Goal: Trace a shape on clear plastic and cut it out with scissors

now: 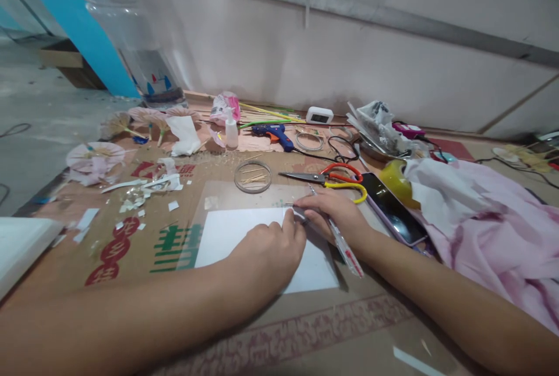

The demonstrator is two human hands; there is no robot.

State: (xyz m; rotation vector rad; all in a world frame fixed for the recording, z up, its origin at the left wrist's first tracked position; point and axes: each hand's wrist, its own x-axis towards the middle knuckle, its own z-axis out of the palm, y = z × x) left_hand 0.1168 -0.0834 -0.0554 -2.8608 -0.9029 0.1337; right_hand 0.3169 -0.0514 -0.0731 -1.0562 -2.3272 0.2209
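A white sheet of paper [236,230] lies on the cardboard-covered table, beneath my hands. My left hand [273,251] rests over it with the fingers curled and the index fingertip near the paper's far edge. Whatever is under those fingers is hidden. My right hand [338,213] is closed on a clear pen [345,245] with red inside, its barrel slanting back toward me. By the right fingertips a small dark, pointed tip shows beside the left index finger; its kind is unclear. Scissors [325,178] with red and yellow handles lie just beyond the right hand.
Beyond the paper lies a ring [253,177] with thin sticks. Farther back are a blue glue gun [275,134], a small bottle [231,131] and a white digital display [319,115]. A phone [395,210] and pink cloth [489,219] lie right; paper scraps [168,184] lie left.
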